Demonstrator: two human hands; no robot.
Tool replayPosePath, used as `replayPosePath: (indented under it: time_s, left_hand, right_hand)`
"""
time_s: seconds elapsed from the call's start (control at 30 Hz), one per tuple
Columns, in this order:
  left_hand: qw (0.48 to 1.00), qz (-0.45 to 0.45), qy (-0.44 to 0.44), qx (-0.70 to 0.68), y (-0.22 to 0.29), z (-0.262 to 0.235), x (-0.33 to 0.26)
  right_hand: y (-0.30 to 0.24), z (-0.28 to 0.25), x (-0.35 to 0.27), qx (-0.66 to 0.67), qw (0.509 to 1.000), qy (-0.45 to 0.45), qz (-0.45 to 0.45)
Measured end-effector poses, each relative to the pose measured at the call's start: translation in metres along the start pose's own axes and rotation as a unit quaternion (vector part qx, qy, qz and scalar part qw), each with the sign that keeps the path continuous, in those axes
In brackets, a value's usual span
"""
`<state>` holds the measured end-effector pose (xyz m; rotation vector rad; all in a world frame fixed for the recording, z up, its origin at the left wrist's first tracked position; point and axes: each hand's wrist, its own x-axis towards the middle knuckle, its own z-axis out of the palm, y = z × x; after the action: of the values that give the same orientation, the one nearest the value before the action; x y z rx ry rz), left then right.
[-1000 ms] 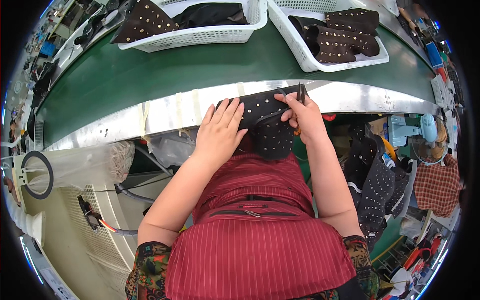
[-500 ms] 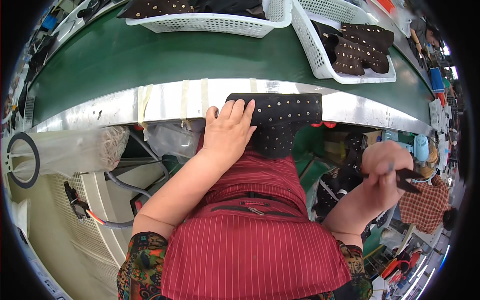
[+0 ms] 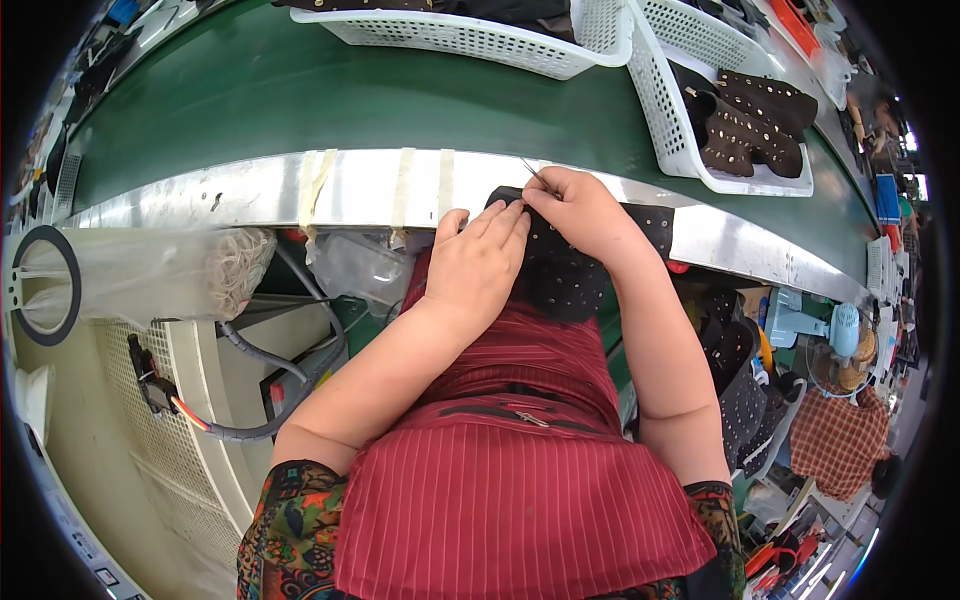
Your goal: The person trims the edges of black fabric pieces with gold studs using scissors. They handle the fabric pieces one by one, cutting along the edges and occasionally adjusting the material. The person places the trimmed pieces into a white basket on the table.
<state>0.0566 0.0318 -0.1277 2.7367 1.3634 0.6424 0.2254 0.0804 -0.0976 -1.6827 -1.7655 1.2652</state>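
nearest is the red striped apron (image 3: 520, 500) over the person's lap, and just beyond it the black studded piece (image 3: 563, 288): its near part hangs below the metal strip (image 3: 250, 197), its far part lies across that strip and shows again to the right of the right wrist. the left hand (image 3: 473, 262) rests flat on the left end of the piece, fingers close together, thumb set apart, pressing rather than gripping. the right hand (image 3: 578, 212) is closed around a thin pointed tool (image 3: 535, 176), its tip out toward the far left; whether those fingers also pinch the material i cannot tell. the step in hand seems to be close work at the far left edge, with the left hand steadying it. the next move, i judge, calls for a firm left palm and a tip kept off the fingertips just beside it. farther off runs the green surface (image 3: 400, 110), bearing a left white basket (image 3: 470, 45) and a right white basket (image 3: 662, 110) with brown studded pieces (image 3: 740, 140)
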Motion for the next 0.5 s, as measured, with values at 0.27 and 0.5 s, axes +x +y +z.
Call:
replayPosePath:
  time_s: [0.27,0.5]
  left_hand:
    - [0.996,-0.028,0.06,-0.063,-0.0042,0.0091,-0.0061]
    - [0.996,-0.02,0.073,-0.037,-0.0029,0.0103,-0.0064]
  right_hand:
    - [-0.0025,0.0029,0.007,-0.092,0.995,0.014,0.02]
    - [0.0007,-0.0027,0.0107,-0.024,0.999,-0.016,0.044]
